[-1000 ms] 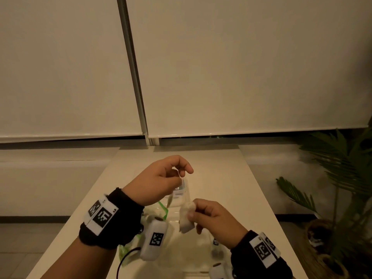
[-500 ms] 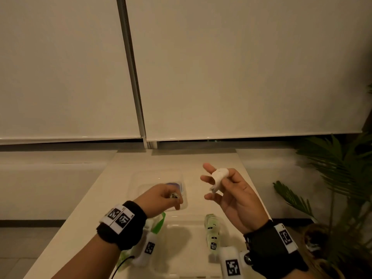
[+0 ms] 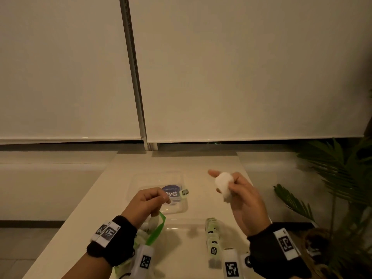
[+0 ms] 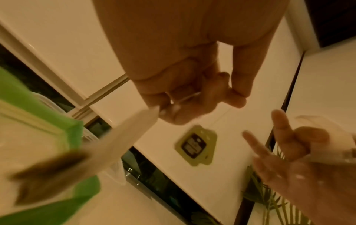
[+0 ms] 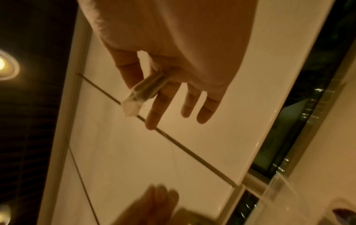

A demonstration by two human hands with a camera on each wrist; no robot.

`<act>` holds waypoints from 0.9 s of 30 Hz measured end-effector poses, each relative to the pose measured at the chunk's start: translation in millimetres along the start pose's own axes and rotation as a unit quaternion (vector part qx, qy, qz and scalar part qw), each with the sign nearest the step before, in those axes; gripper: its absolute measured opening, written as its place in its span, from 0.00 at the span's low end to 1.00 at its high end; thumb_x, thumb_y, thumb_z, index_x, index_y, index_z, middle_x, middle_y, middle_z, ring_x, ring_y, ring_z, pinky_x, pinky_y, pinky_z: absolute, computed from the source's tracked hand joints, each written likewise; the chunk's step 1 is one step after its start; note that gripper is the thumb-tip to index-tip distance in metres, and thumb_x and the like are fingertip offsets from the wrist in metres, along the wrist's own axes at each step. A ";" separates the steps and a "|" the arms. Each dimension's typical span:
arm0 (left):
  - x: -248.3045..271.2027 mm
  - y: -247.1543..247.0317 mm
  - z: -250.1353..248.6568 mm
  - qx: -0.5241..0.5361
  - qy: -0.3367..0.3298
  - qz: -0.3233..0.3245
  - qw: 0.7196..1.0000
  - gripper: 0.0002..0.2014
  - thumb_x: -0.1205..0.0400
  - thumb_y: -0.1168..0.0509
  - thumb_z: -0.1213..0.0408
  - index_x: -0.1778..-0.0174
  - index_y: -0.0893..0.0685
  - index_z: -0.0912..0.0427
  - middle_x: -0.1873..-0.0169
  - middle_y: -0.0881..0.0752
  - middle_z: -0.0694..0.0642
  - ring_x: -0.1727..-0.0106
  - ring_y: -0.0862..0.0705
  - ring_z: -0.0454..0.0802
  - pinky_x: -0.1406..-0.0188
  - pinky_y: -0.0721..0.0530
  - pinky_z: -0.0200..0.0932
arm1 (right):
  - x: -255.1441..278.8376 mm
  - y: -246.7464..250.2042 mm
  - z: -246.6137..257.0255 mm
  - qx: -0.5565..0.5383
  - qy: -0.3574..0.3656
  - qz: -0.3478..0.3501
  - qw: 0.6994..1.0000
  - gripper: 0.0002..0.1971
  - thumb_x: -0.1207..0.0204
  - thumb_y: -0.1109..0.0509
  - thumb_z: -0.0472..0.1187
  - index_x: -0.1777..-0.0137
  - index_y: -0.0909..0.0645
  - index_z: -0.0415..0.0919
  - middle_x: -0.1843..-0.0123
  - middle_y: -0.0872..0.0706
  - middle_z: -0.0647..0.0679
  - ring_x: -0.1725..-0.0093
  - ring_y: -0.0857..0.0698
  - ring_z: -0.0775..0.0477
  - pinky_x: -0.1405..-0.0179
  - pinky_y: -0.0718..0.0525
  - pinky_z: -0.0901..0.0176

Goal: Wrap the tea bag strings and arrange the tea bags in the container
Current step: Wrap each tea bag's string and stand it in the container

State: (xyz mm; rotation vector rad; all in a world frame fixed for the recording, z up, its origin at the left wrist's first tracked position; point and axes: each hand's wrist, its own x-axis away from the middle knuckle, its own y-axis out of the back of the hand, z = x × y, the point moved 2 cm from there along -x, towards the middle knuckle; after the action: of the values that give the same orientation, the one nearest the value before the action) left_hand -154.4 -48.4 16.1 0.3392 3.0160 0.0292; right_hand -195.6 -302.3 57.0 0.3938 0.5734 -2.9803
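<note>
While the right hand (image 3: 244,200) holds a tea bag (image 3: 223,185) up between thumb and fingers above the worktop (image 3: 112,200), the left hand (image 3: 147,204) pinches its string, the tag (image 3: 184,192) dangling over the clear container (image 3: 159,178).

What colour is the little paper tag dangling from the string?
The tag is yellow-green with a dark panel in its middle, seen best from the left wrist.

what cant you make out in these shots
- Left wrist view: the tea bag under the left hand is motion-blurred.
- Head view: the label in the clear container is partly hidden by the left hand.
- Right wrist view: the string below the right hand is too thin to follow.
</note>
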 end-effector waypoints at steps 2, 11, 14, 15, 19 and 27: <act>1.9 -4.5 -6.2 -0.012 -0.024 0.026 0.999 0.10 0.34 0.27 0.54 0.68 0.12 0.59 0.78 0.24 0.60 0.77 0.26 0.48 0.74 0.25 0.35 | 1.0 -14.9 -12.5 0.051 -0.029 0.042 0.997 0.04 0.32 0.40 0.35 0.66 0.26 0.40 0.44 0.10 0.38 0.29 0.21 0.47 0.45 0.27 0.48; 13.5 -18.6 -48.4 0.044 -0.098 -0.015 0.994 0.11 0.28 0.31 0.54 0.64 0.18 0.59 0.77 0.29 0.51 0.76 0.35 0.45 0.77 0.35 0.36 | 13.1 -66.5 -55.4 -0.049 -0.129 0.078 0.987 0.09 0.34 0.38 0.31 0.67 0.17 0.40 0.65 0.15 0.35 0.76 0.22 0.41 0.63 0.17 0.48; 20.5 -18.1 -61.1 0.085 -0.091 -0.018 0.992 0.09 0.27 0.31 0.56 0.64 0.19 0.59 0.78 0.34 0.51 0.77 0.41 0.47 0.79 0.41 0.35 | 13.6 -64.3 -53.3 -0.055 -0.142 0.080 0.985 0.06 0.38 0.40 0.26 0.61 0.28 0.34 0.58 0.17 0.31 0.79 0.23 0.41 0.67 0.19 0.48; 23.9 -18.9 -65.5 0.108 -0.087 -0.007 0.990 0.09 0.26 0.32 0.57 0.64 0.20 0.59 0.78 0.34 0.52 0.78 0.42 0.46 0.80 0.41 0.34 | 14.0 -62.3 -52.0 -0.049 -0.148 0.087 0.984 0.10 0.39 0.41 0.24 0.59 0.31 0.35 0.55 0.16 0.31 0.77 0.22 0.40 0.69 0.18 0.49; 38.2 -26.3 -80.2 0.165 -0.079 0.035 0.983 0.09 0.23 0.36 0.60 0.64 0.27 0.61 0.73 0.32 0.57 0.77 0.42 0.48 0.79 0.42 0.36 | 19.7 -60.8 -38.3 0.016 -0.157 0.165 0.974 0.25 0.34 0.46 0.22 0.40 0.25 0.43 0.54 0.14 0.33 0.72 0.19 0.38 0.69 0.18 0.52; 51.5 -45.4 -90.3 0.159 -0.063 0.071 0.983 0.07 0.21 0.41 0.63 0.62 0.27 0.62 0.72 0.26 0.62 0.81 0.39 0.47 0.80 0.46 0.40 | 29.8 -75.7 -9.6 0.144 -0.068 0.187 0.969 0.09 0.28 0.26 0.47 0.48 0.15 0.52 0.59 0.21 0.46 0.72 0.29 0.48 0.74 0.30 0.57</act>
State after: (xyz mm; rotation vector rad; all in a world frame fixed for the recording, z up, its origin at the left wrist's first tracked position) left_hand -224.1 -81.8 99.1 0.5600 2.8607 -0.4490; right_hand -231.7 -229.5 67.3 0.2746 0.0403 -2.6930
